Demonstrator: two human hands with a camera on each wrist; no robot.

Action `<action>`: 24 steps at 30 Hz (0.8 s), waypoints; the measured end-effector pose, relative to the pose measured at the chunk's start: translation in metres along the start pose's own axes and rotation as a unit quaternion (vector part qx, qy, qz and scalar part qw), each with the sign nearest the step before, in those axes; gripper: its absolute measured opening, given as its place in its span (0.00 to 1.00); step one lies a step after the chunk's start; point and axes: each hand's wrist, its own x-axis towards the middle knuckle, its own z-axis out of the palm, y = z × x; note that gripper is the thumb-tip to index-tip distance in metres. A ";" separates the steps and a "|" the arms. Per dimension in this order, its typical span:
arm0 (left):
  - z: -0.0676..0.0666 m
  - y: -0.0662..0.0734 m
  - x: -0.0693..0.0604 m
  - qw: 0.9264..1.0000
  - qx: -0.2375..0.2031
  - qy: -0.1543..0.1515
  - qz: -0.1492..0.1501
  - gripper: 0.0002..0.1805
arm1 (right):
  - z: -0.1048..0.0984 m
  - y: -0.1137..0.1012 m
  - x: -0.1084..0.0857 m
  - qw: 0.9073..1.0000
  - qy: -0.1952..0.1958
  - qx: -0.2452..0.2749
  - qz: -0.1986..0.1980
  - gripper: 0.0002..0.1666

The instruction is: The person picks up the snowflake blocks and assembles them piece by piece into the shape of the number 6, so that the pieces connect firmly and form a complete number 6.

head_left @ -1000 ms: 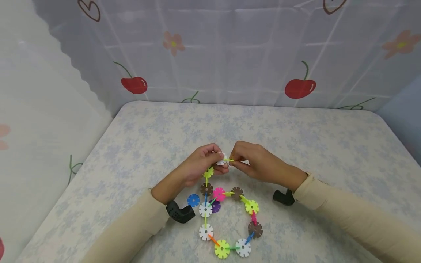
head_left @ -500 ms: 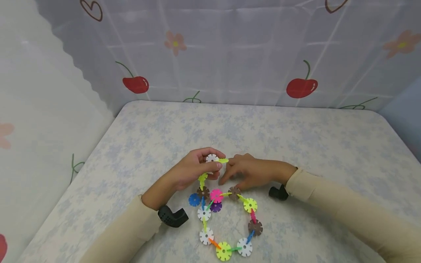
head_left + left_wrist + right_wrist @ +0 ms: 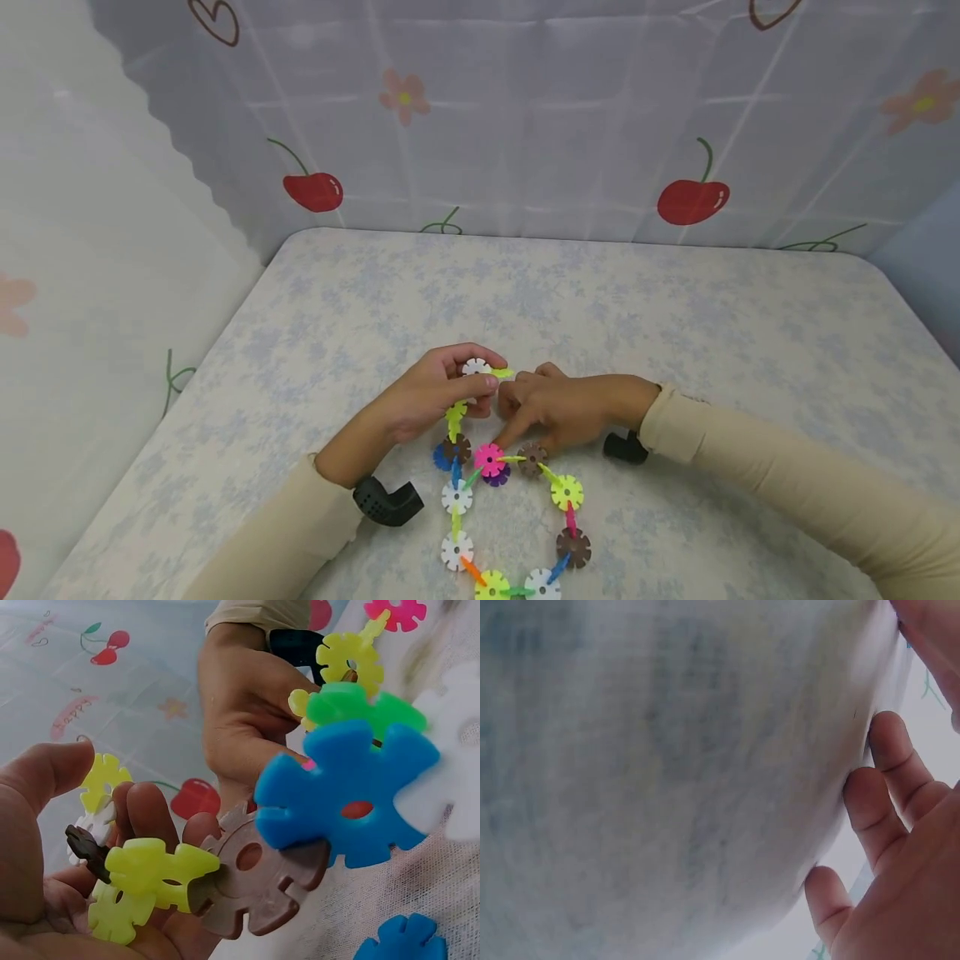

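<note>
My left hand [image 3: 423, 396] grips the end of a chain of slotted snowflake discs. A white disc [image 3: 476, 367] and a yellow disc [image 3: 502, 373] show between its thumb and fingers. In the left wrist view, more yellow discs [image 3: 154, 870] lie against the fingers, then a brown disc [image 3: 255, 877] and a blue disc [image 3: 345, 787] lead away from the hand. This chain joins a ring of linked discs lying on the table. My right hand [image 3: 566, 410] rests low beside the ring, its index finger reaching a pink disc [image 3: 490, 460]. Its fingertips touch the tablecloth in the right wrist view.
A purple disc [image 3: 497, 478] lies partly hidden under the pink one. Another blue disc [image 3: 440, 457] sits left of the chain, partly covered by a brown disc [image 3: 457, 450]. The tablecloth [image 3: 637, 308] is pale and floral, with a printed curtain [image 3: 517, 125] behind it.
My right hand has let go of the yellow disc and come down to the pink disc. The left hand has moved slightly left with the chain; the ring has shifted toward me.
</note>
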 end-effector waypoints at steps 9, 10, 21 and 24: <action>0.000 -0.002 0.002 1.000 -0.001 0.003 -0.007 0.15 | 0.001 0.000 -0.007 1.000 0.022 -0.008 -0.016 0.23; 0.000 -0.002 0.002 1.000 -0.003 0.003 -0.007 0.15 | 0.001 -0.001 -0.008 1.000 0.017 -0.009 -0.019 0.23; 0.000 -0.005 0.009 1.000 -0.011 -0.003 -0.014 0.14 | -0.008 0.001 -0.020 0.999 0.036 -0.028 -0.002 0.15; 0.003 -0.006 0.016 1.000 0.003 0.000 -0.024 0.14 | -0.013 0.009 -0.031 0.997 0.052 -0.020 0.048 0.07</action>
